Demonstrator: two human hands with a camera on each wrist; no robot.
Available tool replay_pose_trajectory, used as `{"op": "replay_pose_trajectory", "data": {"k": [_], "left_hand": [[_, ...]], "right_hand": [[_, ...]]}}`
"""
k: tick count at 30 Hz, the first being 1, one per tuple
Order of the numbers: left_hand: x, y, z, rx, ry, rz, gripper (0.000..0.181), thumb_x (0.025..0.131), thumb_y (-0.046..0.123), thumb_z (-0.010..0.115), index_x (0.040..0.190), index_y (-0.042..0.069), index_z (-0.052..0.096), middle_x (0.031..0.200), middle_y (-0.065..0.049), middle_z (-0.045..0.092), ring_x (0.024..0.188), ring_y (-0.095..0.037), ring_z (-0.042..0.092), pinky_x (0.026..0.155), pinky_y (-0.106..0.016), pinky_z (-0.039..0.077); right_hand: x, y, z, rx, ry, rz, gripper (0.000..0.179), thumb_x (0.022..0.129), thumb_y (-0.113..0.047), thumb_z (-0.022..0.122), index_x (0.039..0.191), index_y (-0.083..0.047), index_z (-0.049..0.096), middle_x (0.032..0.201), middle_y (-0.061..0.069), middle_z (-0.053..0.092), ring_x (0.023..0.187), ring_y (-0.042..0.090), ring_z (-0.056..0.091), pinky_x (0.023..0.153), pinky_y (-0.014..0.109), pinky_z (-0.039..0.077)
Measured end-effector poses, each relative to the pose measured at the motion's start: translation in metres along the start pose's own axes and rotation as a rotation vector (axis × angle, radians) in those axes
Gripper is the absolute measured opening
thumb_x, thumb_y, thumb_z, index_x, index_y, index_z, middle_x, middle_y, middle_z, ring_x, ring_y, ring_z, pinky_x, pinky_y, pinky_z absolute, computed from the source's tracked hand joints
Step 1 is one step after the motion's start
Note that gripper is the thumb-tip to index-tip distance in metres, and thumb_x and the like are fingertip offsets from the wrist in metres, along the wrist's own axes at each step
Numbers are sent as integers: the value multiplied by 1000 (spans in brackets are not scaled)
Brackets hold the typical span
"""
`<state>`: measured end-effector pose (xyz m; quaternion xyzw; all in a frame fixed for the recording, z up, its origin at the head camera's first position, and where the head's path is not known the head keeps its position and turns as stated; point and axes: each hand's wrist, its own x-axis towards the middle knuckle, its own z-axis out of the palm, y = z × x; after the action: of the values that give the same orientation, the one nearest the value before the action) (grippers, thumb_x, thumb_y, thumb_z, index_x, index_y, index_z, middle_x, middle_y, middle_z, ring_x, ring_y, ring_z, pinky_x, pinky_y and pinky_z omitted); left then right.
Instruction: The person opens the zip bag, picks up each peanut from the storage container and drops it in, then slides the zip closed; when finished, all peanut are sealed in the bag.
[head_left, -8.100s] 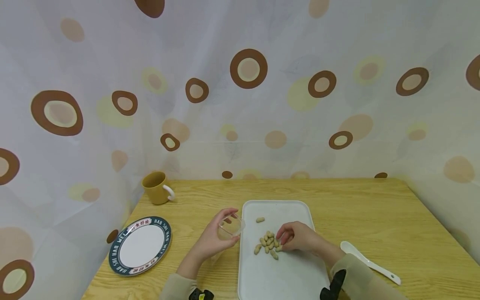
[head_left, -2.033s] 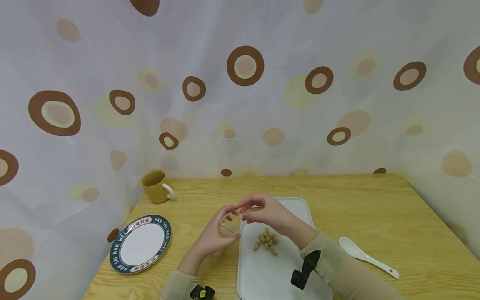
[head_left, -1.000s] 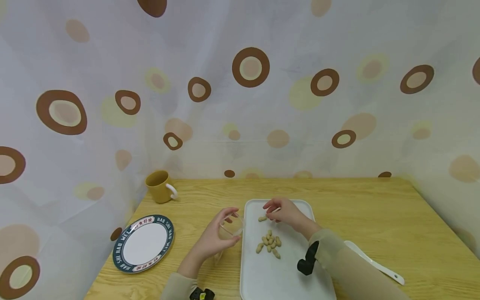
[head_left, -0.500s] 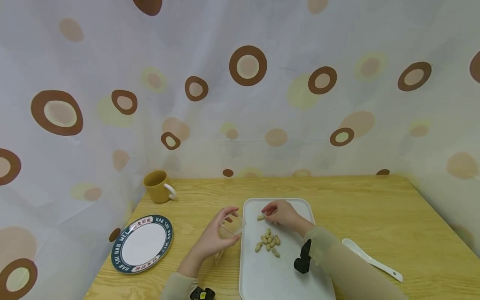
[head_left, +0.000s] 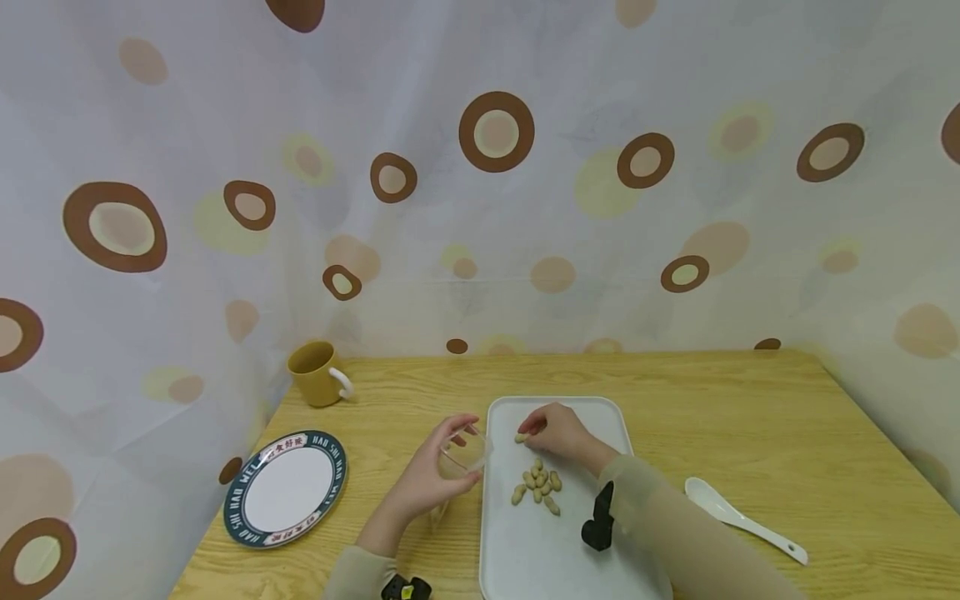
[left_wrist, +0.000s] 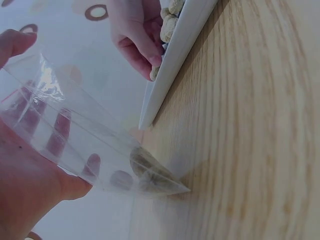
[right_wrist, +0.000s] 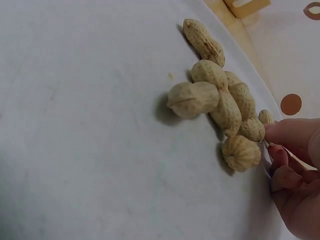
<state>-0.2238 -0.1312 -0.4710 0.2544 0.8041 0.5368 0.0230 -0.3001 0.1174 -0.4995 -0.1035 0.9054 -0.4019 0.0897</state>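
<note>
My left hand [head_left: 423, 479] holds a clear plastic bag [left_wrist: 82, 132] beside the tray, fingers and thumb spread round its mouth. A few brownish shapes, apparently peanuts [left_wrist: 152, 175], sit in the bag's bottom corner, near the table. At the far left part of the white tray [head_left: 525, 554], my right hand [head_left: 558, 432] pinches a lone peanut [head_left: 520, 437] between thumb and fingers. In the left wrist view that peanut [left_wrist: 154, 73] shows at the fingertips. Several more peanuts [right_wrist: 227, 112] lie clustered mid-tray, nearer to me.
Left of the bag lies a white plate [head_left: 288, 492] with a dark patterned rim. Behind it stands a yellow mug [head_left: 315, 379] with a white handle. A white spoon [head_left: 742, 521] rests on the wooden table [head_left: 720, 425] right of the tray. A patterned curtain [head_left: 570, 208] surrounds the table.
Two seconds ago my right hand was at the bag's mouth; it has since moved right to the tray and closed on the lone peanut. My left hand keeps its hold on the bag.
</note>
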Motion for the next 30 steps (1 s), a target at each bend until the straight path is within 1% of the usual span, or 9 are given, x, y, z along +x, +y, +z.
{"op": "replay_pose_trajectory", "data": {"k": [3,9,11,14,17,19,22,26,30], "left_hand": [[0,0,0,1,-1,2,69,82,11,77,144,10,44,131,-11,55,118,-36,49,100,-51,37],[-1,-1,1,13,0,11,69,83,12,77,143,11,44,131,-11,55,117,-35,50,99,-50,39],[0,-1,1,13,2,13,69,83,13,78,144,10,44,131,-12,55,117,-36,49,99,-51,39],[0,-3,0,16,5,3,70,82,13,78,144,11,44,130,-10,55,116,-34,49,100,-51,38],[1,-3,1,17,6,3,69,82,12,78,143,13,44,131,-9,55,116,-30,49,99,-52,37],[2,-3,1,14,3,3,69,83,11,77,143,15,44,131,-9,54,117,-29,49,99,-53,37],[2,-2,2,13,-1,3,68,83,8,76,143,12,44,131,-10,54,117,-31,49,99,-55,36],[4,-1,3,15,-3,-13,68,83,7,76,143,10,43,131,-11,54,117,-32,48,99,-56,36],[5,0,4,14,-5,-20,68,83,9,77,143,11,44,132,-11,54,117,-33,47,99,-55,36]], "right_hand": [[-3,0,-1,9,1,-1,13,81,-5,77,94,-6,77,80,1,66,71,12,53,65,25,44],[-9,0,-5,85,-14,6,14,82,-7,76,97,-7,76,81,2,64,68,13,53,61,25,46],[-11,-2,-7,92,-22,-13,15,83,-8,76,98,-8,76,82,1,64,69,13,53,61,26,46],[-14,-7,-12,87,-26,-41,14,84,-12,76,98,-11,76,84,0,65,71,14,54,62,27,46],[-18,-15,-20,104,-16,-55,14,86,-15,75,100,-13,76,88,0,66,75,15,55,64,28,46],[-21,-22,-26,135,-6,-64,14,88,-15,74,101,-14,76,91,2,66,76,17,55,66,29,47],[-26,-34,-35,178,-4,-88,15,89,-17,73,104,-13,74,94,3,66,78,17,55,67,30,48],[-32,-50,-43,224,-11,-125,19,90,-20,73,107,-11,74,94,5,66,78,17,57,67,32,48],[-40,-67,-46,254,-20,-174,21,89,-19,73,108,-9,73,93,6,67,79,17,58,66,31,48]]}}
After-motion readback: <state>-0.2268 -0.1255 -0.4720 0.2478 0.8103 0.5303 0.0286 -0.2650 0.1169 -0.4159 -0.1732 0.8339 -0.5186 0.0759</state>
